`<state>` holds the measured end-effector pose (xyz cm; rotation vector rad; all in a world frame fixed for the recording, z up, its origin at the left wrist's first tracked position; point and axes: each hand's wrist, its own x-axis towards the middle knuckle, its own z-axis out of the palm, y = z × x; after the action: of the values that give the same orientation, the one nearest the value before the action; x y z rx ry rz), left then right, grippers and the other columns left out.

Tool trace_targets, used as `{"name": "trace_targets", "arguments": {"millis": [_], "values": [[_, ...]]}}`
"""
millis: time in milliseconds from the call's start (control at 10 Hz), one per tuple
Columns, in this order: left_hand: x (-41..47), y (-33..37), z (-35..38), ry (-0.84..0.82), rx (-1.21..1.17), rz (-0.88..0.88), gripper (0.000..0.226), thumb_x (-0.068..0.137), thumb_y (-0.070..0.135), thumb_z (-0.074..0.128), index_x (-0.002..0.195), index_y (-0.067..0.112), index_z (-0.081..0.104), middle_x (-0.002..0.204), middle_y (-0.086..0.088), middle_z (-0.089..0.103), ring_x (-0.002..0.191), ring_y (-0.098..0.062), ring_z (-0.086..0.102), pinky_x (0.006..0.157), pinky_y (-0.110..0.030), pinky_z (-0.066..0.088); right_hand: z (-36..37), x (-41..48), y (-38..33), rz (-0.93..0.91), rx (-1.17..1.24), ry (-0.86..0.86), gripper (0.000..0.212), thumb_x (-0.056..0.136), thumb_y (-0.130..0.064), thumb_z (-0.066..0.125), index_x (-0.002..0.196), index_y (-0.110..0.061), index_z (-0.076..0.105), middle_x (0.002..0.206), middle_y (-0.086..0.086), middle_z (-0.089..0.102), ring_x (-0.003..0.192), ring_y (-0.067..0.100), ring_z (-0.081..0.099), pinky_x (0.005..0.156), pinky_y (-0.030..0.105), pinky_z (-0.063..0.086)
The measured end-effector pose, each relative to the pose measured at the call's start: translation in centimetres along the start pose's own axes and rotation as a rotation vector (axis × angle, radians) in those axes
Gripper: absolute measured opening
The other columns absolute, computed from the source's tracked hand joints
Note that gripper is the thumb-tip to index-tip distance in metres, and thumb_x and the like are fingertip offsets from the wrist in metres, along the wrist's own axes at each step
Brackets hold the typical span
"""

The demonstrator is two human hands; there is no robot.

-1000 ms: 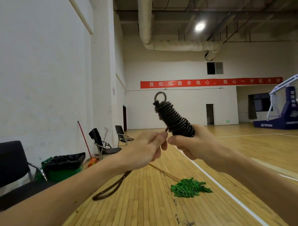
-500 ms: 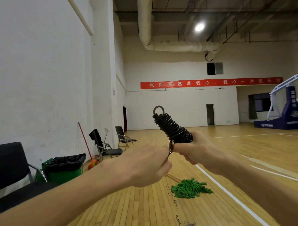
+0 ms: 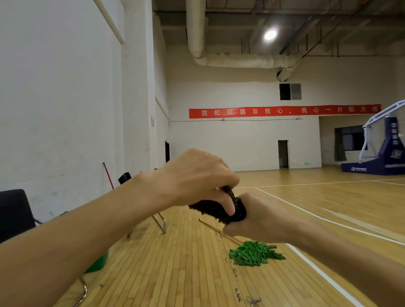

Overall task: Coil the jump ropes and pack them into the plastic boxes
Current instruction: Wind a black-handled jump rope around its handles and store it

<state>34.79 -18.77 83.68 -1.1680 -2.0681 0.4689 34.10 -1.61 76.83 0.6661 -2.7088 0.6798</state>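
Above wooden floor point(image 3: 178, 280): left hand point(image 3: 197, 176) grips coiled jump rope point(image 3: 209, 210) over top, half hiding it; right hand point(image 3: 263, 217) clasps end; green mop point(image 3: 255, 256) beneath.

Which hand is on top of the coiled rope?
The left hand, arched over the coiled rope from above, fingers curled round it; the right hand grips its end from below.

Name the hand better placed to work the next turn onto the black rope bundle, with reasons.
Left. The left hand lies over the black rope bundle, fingers pinching the strand arching across it, so it can probably guide that. The right hand grips the bundle's end, steadying it.
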Motion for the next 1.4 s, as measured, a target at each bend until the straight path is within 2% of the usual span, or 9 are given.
{"name": "trace_targets", "arguments": {"millis": [200, 500, 600, 700, 800, 1000, 1200, 1300, 1400], "values": [[0.2, -1.2, 0.2, -0.09, -0.389, -0.208, 0.043, 0.067, 0.059, 0.083, 0.071, 0.027, 0.055, 0.063, 0.013, 0.05, 0.059, -0.003, 0.047, 0.059, -0.021, 0.042, 1.0, -0.8, -0.3, -0.086, 0.042, -0.006, 0.05, 0.076, -0.074, 0.063, 0.083, -0.025, 0.066, 0.065, 0.0, 0.061, 0.054, 0.011, 0.053, 0.054, 0.034, 0.044], [-1.7, -3.5, 1.4, -0.19, -1.316, -0.368, 0.013, 0.078, 0.031, 0.08, 0.077, 0.026, 0.068, 0.073, 0.004, 0.066, 0.062, -0.01, 0.06, 0.056, -0.02, 0.049, -0.4, -1.4, -1.9, -0.324, 0.285, -0.142, 0.031, 0.09, -0.051, 0.069, 0.097, -0.021, 0.063, 0.069, -0.004, 0.054, 0.058, 0.009, 0.048, 0.055, 0.028, 0.043], [-3.1, -3.9, 3.2, -0.079, -1.588, -0.454, 0.018, 0.084, 0.021, 0.073, 0.096, 0.01, 0.066, 0.092, -0.011, 0.067, 0.086, -0.035, 0.057, 0.083, -0.043, 0.05, -1.0, -1.3, -1.7, -0.347, 0.543, -0.143, 0.021, 0.094, -0.038, 0.066, 0.096, -0.019, 0.06, 0.062, -0.009, 0.051, 0.051, 0.006, 0.044, 0.048, 0.018, 0.038], [-3.4, -3.3, 3.9, -0.041, -1.635, -0.489, 0.009, 0.084, 0.012, 0.067, 0.091, 0.006, 0.064, 0.087, -0.017, 0.056, 0.086, -0.033, 0.045, 0.087, -0.048, 0.039, -1.1, -0.8, -1.3, -0.321, 0.623, -0.098, 0.019, 0.095, -0.041, 0.064, 0.084, -0.026, 0.059, 0.063, -0.003, 0.047, 0.052, 0.01, 0.037, 0.048, 0.02, 0.032], [-2.7, -2.2, 4.7, 0.105, -1.717, -0.585, 0.032, 0.096, 0.001, 0.053, 0.082, 0.017, 0.076, 0.083, -0.007, 0.067, 0.069, -0.014, 0.06, 0.063, -0.024, 0.053, -0.8, 0.0, -0.6, -0.237, 0.67, -0.03, 0.022, 0.093, -0.044, 0.062, 0.08, -0.026, 0.062, 0.065, 0.002, 0.043, 0.052, 0.012, 0.033, 0.047, 0.022, 0.027], [-2.2, 0.4, 6.8, 0.187, -1.775, -0.762, 0.026, 0.101, 0.001, 0.05, 0.121, 0.005, 0.067, 0.113, -0.011, 0.074, 0.107, -0.024, 0.071, 0.099, -0.038, 0.054, 0.6, 1.9, 1.8, -0.11, 0.618, 0.115, 0.037, 0.093, -0.05, 0.061, 0.086, -0.014, 0.055, 0.063, 0.0, 0.047, 0.052, 0.011, 0.038, 0.048, 0.022, 0.032], [-2.0, 1.1, 9.0, 0.23, -1.989, -0.894, 0.034, 0.093, -0.001, 0.047, 0.126, -0.007, 0.057, 0.126, -0.02, 0.066, 0.109, -0.024, 0.065, 0.101, -0.04, 0.054, 3.4, 3.8, 3.3, -0.017, 0.501, 0.138, 0.043, 0.093, -0.052, 0.061, 0.119, -0.022, 0.044, 0.085, -0.002, 0.059, 0.07, 0.009, 0.054, 0.061, 0.021, 0.047], [-2.2, 0.9, 11.1, 0.273, -2.075, -0.997, 0.035, 0.096, 0.017, 0.058, 0.124, -0.003, 0.059, 0.096, -0.012, 0.075, 0.077, -0.013, 0.07, 0.093, -0.035, 0.056, 6.0, 5.1, 4.2, -0.002, 0.445, 0.079, 0.062, 0.1, -0.038, 0.059, 0.144, -0.019, 0.021, 0.104, -0.005, 0.062, 0.084, 0.005, 0.06, 0.074, 0.024, 0.054], [-2.9, 0.5, 13.8, 0.292, -1.955, -1.17, 0.044, 0.089, 0.024, 0.072, 0.125, 0.001, 0.058, 0.104, -0.011, 0.076, 0.092, -0.017, 0.074, 0.083, -0.032, 0.06, 8.8, 5.9, 4.5, 0.003, 0.371, 0.031, 0.079, 0.101, -0.041, 0.056, 0.156, -0.021, 0.002, 0.135, -0.002, 0.057, 0.107, 0.008, 0.058, 0.095, 0.032, 0.049]]}}
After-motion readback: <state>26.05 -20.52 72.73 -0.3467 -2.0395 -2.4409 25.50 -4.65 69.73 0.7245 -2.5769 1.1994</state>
